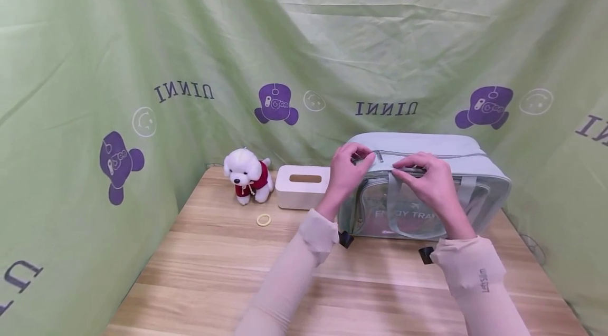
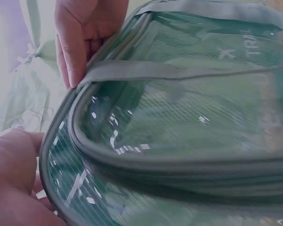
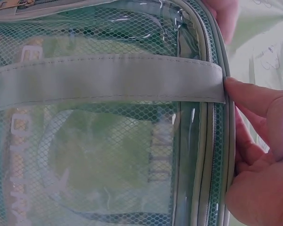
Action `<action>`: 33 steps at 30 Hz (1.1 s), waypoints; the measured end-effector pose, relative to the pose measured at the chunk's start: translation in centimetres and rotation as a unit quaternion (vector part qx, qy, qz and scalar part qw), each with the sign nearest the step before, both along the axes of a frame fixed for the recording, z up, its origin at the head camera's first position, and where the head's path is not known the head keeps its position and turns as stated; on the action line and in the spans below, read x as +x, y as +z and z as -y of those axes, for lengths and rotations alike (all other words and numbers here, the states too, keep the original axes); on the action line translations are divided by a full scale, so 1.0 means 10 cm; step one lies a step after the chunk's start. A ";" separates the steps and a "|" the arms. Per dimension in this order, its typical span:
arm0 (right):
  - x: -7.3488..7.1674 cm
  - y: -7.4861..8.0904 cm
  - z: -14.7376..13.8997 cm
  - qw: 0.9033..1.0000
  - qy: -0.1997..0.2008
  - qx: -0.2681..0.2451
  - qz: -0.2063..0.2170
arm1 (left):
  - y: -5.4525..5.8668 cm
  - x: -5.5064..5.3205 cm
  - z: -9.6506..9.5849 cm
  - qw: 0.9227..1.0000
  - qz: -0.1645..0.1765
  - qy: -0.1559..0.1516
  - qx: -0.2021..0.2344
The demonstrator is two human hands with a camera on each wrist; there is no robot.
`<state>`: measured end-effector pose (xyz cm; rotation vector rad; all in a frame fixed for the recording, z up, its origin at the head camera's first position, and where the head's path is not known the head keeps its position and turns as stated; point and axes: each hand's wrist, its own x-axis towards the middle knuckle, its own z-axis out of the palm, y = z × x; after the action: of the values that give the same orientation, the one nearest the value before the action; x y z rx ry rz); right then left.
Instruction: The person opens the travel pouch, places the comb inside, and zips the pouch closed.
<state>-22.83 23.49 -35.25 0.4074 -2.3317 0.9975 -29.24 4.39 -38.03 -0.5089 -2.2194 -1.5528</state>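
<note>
A pale green travel bag [image 1: 427,143] with clear mesh-patterned sides stands on the table, its zipped top facing up. My left hand [image 1: 349,164] grips the bag's top near its left end, beside a zipper pull [image 1: 379,156]. In the left wrist view, the left hand [image 2: 14,174] is at the piped edge, its fingertips partly hidden behind the bag. My right hand [image 1: 427,175] pinches the top front edge, right by the upper end of the grey carry strap [image 1: 393,204]. In the right wrist view, the thumb and fingers of the right hand [image 3: 269,155] meet that edge beside the strap [image 3: 132,77].
Left of the bag stands a white tissue box [image 1: 302,188] with a slot in its lid. Farther left is a white plush dog [image 1: 244,172] in a red top. A pale yellow ring [image 1: 263,220] lies on the wooden table [image 1: 214,272]. Green printed cloth [image 1: 309,35] hangs around the table.
</note>
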 end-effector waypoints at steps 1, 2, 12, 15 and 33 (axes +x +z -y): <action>0.00 -0.01 0.00 1.000 0.000 -0.001 -0.003 | 0.03 0.00 -0.02 1.000 0.006 0.006 -0.013; 0.00 -0.01 0.00 1.000 -0.002 -0.001 -0.006 | 0.06 -0.01 -0.04 0.999 0.016 0.012 -0.027; -0.01 -0.04 0.00 1.000 -0.012 -0.005 -0.010 | 0.24 -0.07 -0.13 0.988 0.111 0.037 -0.103; -0.01 -0.05 0.01 1.000 -0.015 -0.004 -0.011 | 0.23 -0.11 -0.11 0.987 0.118 0.026 -0.109; -0.01 -0.07 0.02 1.000 -0.020 -0.007 -0.011 | 0.18 -0.20 0.01 0.988 0.081 -0.013 -0.131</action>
<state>-22.97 23.27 -35.99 0.3614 -2.3035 0.9850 -31.23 4.33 -36.21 -0.5026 -2.5697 -1.3630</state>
